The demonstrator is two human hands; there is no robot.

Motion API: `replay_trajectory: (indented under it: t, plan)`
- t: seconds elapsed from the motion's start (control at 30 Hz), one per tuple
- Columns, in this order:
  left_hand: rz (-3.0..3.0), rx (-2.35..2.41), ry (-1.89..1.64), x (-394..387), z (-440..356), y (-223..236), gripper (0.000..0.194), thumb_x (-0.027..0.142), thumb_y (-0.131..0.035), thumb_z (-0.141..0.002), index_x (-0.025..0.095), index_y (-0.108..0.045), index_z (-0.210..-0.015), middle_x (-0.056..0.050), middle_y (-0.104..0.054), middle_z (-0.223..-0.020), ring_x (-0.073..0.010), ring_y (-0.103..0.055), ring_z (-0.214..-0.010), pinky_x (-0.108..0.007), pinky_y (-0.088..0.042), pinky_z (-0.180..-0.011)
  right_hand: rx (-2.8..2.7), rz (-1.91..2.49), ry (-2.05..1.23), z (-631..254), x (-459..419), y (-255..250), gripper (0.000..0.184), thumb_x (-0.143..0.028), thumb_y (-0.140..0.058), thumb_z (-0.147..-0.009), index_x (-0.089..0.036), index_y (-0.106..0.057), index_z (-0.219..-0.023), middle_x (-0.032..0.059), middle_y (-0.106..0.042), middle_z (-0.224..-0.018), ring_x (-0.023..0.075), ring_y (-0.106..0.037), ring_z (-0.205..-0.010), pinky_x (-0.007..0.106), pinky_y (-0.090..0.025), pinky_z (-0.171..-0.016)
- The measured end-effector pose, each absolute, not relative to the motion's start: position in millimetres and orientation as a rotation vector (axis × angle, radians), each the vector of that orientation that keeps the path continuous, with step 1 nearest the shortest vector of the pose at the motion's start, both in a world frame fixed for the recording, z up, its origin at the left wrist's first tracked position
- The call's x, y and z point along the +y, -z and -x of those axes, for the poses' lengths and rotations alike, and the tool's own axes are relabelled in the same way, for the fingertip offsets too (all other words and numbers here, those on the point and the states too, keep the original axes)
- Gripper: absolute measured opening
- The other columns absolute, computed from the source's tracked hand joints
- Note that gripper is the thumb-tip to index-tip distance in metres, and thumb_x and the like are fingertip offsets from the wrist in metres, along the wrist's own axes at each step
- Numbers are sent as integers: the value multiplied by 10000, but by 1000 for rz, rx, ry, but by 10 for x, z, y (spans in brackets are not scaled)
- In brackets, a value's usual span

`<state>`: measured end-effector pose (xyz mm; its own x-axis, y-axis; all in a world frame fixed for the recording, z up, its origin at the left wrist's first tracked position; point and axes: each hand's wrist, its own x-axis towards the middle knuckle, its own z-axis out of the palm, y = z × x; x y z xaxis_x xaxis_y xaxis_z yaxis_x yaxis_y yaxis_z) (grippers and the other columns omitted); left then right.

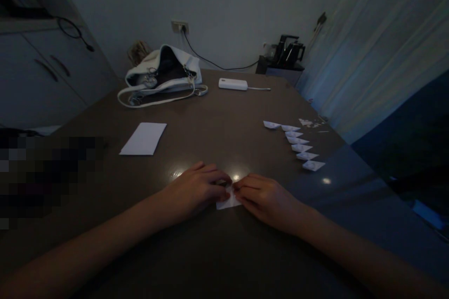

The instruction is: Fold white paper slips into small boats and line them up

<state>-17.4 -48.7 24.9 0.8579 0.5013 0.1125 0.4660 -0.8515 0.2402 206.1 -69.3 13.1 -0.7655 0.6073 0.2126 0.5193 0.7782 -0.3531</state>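
Observation:
A small folded piece of white paper (pixel 227 203) lies on the dark table between my hands. My left hand (pixel 201 187) has its thumb and fingers closed on the paper's left and upper part. From the other side, my right hand (pixel 264 196) pinches the paper's right edge, its fingertips almost meeting the left ones. The fingers hide much of the paper, so its exact fold cannot be made out. To the right stand several small folded paper boats (pixel 301 148) in a slanting row. A stack of white paper sheets (pixel 143 138) rests at the left.
A white handbag (pixel 164 74) with a looped strap sits at the back left. Beside it is a white power bank (pixel 233 84) with a short cable. Paper scraps (pixel 310 123) lie near the table's right edge. Black kettles (pixel 291 51) stand on a cabinet beyond.

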Motion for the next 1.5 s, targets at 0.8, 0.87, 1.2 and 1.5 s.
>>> replay_trajectory:
  t: [0.8,0.87,1.2,1.5]
  plan:
    - [-2866,782,-218,-504,158,-275,151,225,-525,-929,245,-665,-982,-4,-653,-1162,-209,-553,-1009,-334,-305,-772,-2938,1119,-170,-2097,-859,-565,95,-151,-505,-815,-156,-593,-851,47,-584,-718,161,-502,-646,299,-330,-675]
    - [-2851,797,-227,-511,156,-267,162,209,-512,-932,237,-653,-1008,-10,-655,-1151,-205,-554,-995,-327,-310,-771,-2920,1146,-206,-2106,-868,-569,93,-169,-495,-831,-160,-584,-856,42,-588,-730,161,-516,-660,301,-340,-692]
    - [-2956,763,-156,-535,145,-251,310,181,-469,-941,300,-569,-1209,-36,-622,-1152,-229,-550,-981,-357,-330,-780,-2870,1075,-269,-2103,-824,-440,229,-135,-479,-854,-140,-626,-1030,79,-621,-865,191,-536,-819,308,-407,-748]
    - [-2753,837,-162,-611,103,-270,283,339,-559,-892,229,-598,-1149,-60,-610,-1137,-250,-546,-1010,-402,-392,-849,-2823,1008,-353,-2122,-741,-340,197,-242,-636,-846,-138,-668,-1010,82,-624,-955,197,-547,-924,314,-448,-812]
